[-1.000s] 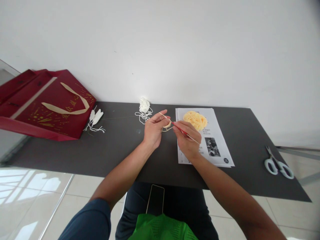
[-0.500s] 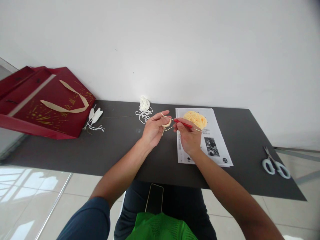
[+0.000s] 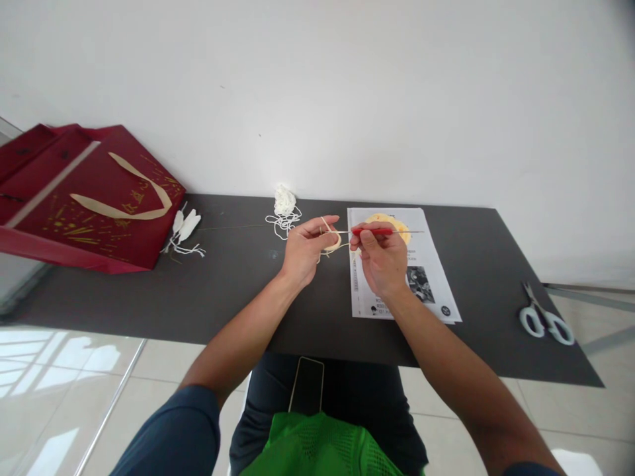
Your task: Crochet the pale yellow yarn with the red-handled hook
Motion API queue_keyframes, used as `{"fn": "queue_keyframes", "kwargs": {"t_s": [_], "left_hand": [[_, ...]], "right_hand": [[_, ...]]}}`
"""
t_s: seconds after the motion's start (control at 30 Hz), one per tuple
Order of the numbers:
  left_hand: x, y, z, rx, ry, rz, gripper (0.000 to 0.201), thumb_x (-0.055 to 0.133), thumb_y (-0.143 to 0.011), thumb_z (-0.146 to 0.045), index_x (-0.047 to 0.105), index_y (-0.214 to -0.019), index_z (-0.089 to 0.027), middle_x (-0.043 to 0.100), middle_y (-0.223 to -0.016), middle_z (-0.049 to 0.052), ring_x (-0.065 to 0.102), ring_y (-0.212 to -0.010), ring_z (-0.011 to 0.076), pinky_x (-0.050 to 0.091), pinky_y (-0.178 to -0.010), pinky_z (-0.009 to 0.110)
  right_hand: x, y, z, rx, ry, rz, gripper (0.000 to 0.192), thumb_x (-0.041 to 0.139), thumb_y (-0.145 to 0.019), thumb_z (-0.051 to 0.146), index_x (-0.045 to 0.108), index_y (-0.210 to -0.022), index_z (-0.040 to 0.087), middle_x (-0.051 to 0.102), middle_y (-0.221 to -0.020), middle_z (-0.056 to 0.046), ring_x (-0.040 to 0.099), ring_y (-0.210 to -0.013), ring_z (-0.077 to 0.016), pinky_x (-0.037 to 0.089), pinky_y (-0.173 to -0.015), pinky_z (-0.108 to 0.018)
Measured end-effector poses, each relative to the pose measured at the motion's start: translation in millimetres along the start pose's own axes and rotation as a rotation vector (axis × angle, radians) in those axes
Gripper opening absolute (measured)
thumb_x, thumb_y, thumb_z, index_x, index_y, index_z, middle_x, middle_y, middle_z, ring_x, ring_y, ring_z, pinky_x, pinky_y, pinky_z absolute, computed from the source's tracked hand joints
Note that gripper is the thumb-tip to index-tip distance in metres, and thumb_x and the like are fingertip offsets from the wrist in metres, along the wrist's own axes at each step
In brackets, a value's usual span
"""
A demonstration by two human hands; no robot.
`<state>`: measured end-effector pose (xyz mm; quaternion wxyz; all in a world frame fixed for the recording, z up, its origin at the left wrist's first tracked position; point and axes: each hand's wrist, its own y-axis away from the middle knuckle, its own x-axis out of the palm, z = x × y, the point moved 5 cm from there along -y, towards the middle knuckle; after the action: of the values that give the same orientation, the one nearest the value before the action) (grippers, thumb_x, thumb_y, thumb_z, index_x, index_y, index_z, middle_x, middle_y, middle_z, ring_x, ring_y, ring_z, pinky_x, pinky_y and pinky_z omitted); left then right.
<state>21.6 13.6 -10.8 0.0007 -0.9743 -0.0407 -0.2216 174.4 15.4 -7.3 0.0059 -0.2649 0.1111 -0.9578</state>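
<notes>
**Fingers on hook and crochet piece, mid-worktop**

Fingers (image 3: 317, 228) of the left hand (image 3: 302, 254) are closed in a pinch on a small cream crochet piece (image 3: 333, 243), which sits just past the fingertips, toward the right hand. A strand of cream yarn (image 3: 325, 225) is looped over the left index finger and runs down to the piece.

Right hand (image 3: 381, 261): fingers curled and closed round the red handle of a crochet hook (image 3: 370, 231). Hook lies roughly level, its thin metal end pointing left from the fingertips toward the piece; whether the tip is inside the stitches cannot be told. The other end of the hook juts out to the right of the knuckles.

Both hands are held close together over the dark worktop (image 3: 238, 291). Directly beyond the right fingers: a yellow yarn ball (image 3: 397, 225) on a printed sheet (image 3: 426, 277), part hidden by the hand. Beyond the left fingers: a white yarn tangle (image 3: 284, 206). Well left of the fingers: a red gift bag (image 3: 94, 201) with white tassels (image 3: 186, 231) beside it. Well right: scissors (image 3: 546, 320).
</notes>
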Motion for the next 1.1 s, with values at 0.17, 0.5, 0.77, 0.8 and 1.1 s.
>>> {"fn": "queue_keyframes", "kwargs": {"t_s": [0.17,0.5,0.77,0.8,1.1], "left_hand": [[-1.2,-1.2,-1.5,0.013,0.019,-0.009,0.04,0.081,-0.066,-0.013,0.079,-0.105,-0.022,0.068,-0.078,-0.002,0.058,-0.067,0.0068,0.045,-0.068,0.023],[-3.1,0.0,-10.0,0.111,-0.202,-0.045,0.033,0.075,-0.067,-0.015,0.079,-0.1,-0.019,0.064,-0.069,-0.003,0.052,-0.062,0.009,0.042,-0.064,0.025],[-1.7,2.3,-23.5,0.197,-0.494,0.045,0.029,0.066,-0.07,-0.012,0.081,-0.094,-0.018,0.061,-0.065,-0.003,0.051,-0.062,0.0118,0.043,-0.068,0.028],[-1.9,2.0,-23.4,0.191,-0.486,0.051,0.029,0.066,-0.07,-0.012,0.082,-0.093,-0.019,0.061,-0.066,-0.003,0.051,-0.062,0.012,0.043,-0.067,0.028],[-2.8,-2.9,-10.5,-0.079,-0.122,0.149,0.029,0.072,-0.061,-0.011,0.082,-0.088,-0.016,0.063,-0.066,0.0,0.049,-0.056,0.0088,0.033,-0.056,0.025]], "right_hand": [[-3.2,-3.0,1.5,-0.036,0.028,-0.013,0.015,0.081,-0.082,0.028,0.067,-0.088,0.025,0.076,-0.088,0.003,0.066,-0.066,-0.0094,0.056,-0.062,-0.026],[-6.9,-0.4,9.2,-0.198,0.185,-0.003,0.014,0.079,-0.084,0.027,0.066,-0.089,0.025,0.074,-0.089,0.002,0.067,-0.064,-0.0105,0.055,-0.06,-0.028],[-5.5,-3.4,11.2,-0.063,0.109,-0.016,0.016,0.079,-0.084,0.03,0.065,-0.086,0.025,0.072,-0.084,0.003,0.062,-0.061,-0.0093,0.05,-0.056,-0.026],[-5.2,-3.8,11.4,-0.044,0.096,-0.014,0.017,0.08,-0.083,0.03,0.065,-0.086,0.025,0.072,-0.084,0.003,0.061,-0.061,-0.0091,0.049,-0.055,-0.025],[-3.5,-4.4,15.1,-0.043,0.077,0.046,0.019,0.082,-0.081,0.034,0.066,-0.085,0.025,0.072,-0.084,0.002,0.06,-0.06,-0.0089,0.048,-0.055,-0.026]]}}
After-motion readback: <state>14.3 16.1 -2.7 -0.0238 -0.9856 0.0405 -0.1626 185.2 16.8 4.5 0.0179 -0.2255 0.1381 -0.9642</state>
